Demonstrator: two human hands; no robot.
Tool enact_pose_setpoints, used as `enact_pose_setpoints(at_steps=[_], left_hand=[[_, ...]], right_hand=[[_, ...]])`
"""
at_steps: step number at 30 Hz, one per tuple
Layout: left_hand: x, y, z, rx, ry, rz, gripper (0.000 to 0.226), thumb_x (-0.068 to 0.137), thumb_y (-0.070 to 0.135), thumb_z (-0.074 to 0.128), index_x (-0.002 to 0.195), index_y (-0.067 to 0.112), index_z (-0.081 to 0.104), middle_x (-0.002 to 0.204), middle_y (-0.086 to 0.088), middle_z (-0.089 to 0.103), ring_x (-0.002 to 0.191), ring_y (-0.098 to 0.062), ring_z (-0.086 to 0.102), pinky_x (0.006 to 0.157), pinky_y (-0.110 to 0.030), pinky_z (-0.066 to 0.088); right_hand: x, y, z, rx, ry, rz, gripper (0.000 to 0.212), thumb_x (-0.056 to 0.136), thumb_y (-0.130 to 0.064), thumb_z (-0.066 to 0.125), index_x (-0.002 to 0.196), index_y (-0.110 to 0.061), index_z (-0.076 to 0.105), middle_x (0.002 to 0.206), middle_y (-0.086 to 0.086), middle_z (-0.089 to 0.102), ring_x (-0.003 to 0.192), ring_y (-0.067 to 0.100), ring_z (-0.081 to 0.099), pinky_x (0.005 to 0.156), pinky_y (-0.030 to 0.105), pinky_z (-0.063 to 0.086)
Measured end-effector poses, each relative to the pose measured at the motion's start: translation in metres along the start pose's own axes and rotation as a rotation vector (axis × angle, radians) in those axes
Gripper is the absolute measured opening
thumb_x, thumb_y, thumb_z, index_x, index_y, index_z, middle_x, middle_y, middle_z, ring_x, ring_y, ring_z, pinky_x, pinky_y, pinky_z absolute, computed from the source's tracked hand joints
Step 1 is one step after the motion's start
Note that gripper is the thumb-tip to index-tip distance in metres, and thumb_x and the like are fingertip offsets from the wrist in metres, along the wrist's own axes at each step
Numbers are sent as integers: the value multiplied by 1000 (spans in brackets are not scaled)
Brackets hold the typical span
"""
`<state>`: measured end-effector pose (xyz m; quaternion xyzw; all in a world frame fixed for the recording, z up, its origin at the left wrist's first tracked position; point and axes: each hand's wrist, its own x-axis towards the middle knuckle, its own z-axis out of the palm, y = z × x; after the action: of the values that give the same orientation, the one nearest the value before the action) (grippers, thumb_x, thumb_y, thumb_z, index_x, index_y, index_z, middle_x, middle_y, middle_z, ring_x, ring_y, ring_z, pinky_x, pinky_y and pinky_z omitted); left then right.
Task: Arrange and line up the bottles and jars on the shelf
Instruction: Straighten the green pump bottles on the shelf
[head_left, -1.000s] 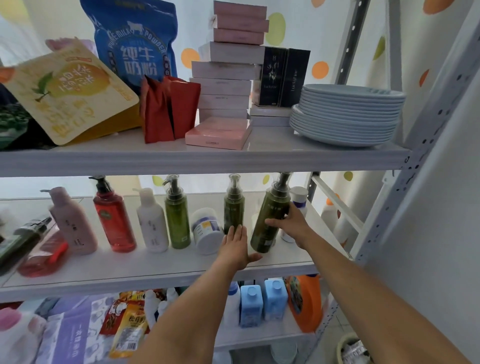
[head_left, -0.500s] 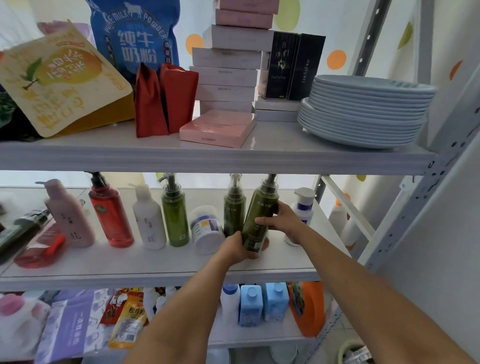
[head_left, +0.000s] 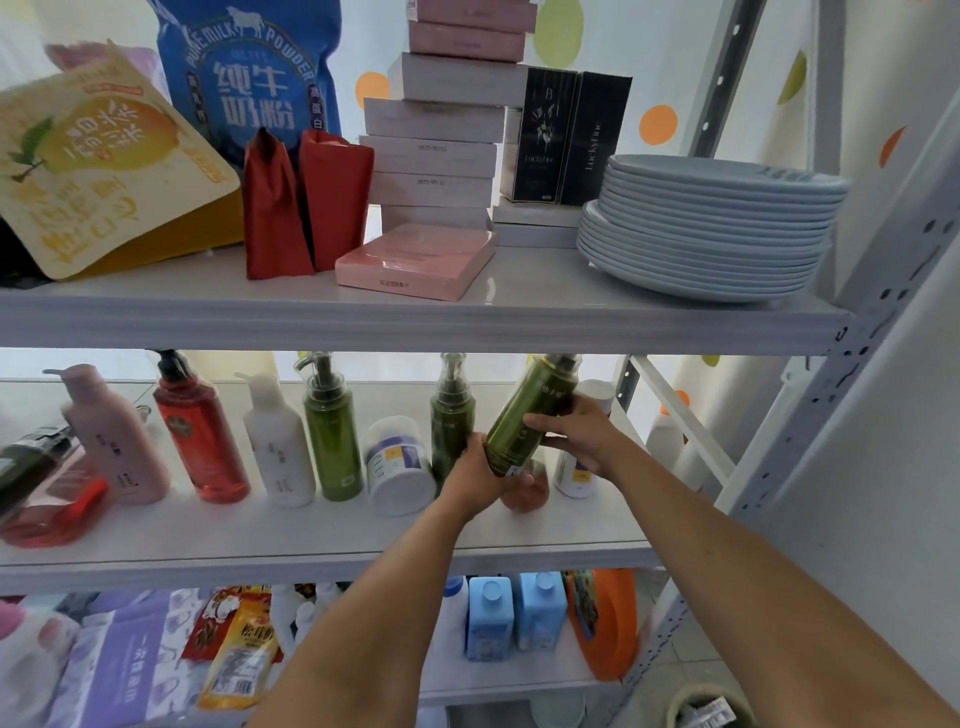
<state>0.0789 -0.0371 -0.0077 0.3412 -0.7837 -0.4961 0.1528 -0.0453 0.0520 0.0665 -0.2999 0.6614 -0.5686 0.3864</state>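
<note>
While we tilt the olive pump bottle (head_left: 524, 415) at frame centre to reposition it, left hand (head_left: 480, 480) cups its base, right hand (head_left: 571, 434) grips its side.

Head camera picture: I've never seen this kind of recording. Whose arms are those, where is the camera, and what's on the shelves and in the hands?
No machine here: the camera is worn on a person's head, looking forward and down, so the two arms reaching in from below are the wearer's own. Both hands hold one olive-green bottle, tilted over the middle shelf: the left hand grips its base, the right hand its middle. In a row on that shelf are a pink bottle, a red bottle, a white bottle, a green pump bottle, a white jar and a dark green bottle. The shelf above carries a stack of plates, boxes and pouches.
</note>
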Motion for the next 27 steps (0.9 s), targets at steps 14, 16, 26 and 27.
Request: enact_pose_setpoints(at_steps=[14,16,26,27], left_hand=[[2,1,9,734,74,-149,43,86,48,60,107,11,62,102,-6,69,90,-21,67,76,-29,50],[5,1,11,751,56,-193,41,88,47,58,107,11,63,104,-6,68,93,-21,66,77,-29,49],[8,-7,14,948,-1,-216,21,95,12,48,112,10,61,114,-7,66,105,-23,64,85,-31,49],[8,-7,15,959,-4,-215,21,95,11,48,112,10,61,114,-7,65,105,-23,64,84,-31,49]], right_hand=[[20,15,20,-215,109,-8,59,74,-1,75,127,-6,49,126,9,59,115,24,56,98,39,49],[24,17,24,-245,111,-3,62,73,-2,77,128,-7,48,128,10,57,119,26,54,102,43,46],[38,38,42,-415,114,-3,60,74,-10,77,125,-13,45,126,5,58,119,25,53,104,42,43],[39,39,44,-433,115,-1,61,74,-11,77,125,-14,44,127,5,58,119,25,53,104,43,43]])
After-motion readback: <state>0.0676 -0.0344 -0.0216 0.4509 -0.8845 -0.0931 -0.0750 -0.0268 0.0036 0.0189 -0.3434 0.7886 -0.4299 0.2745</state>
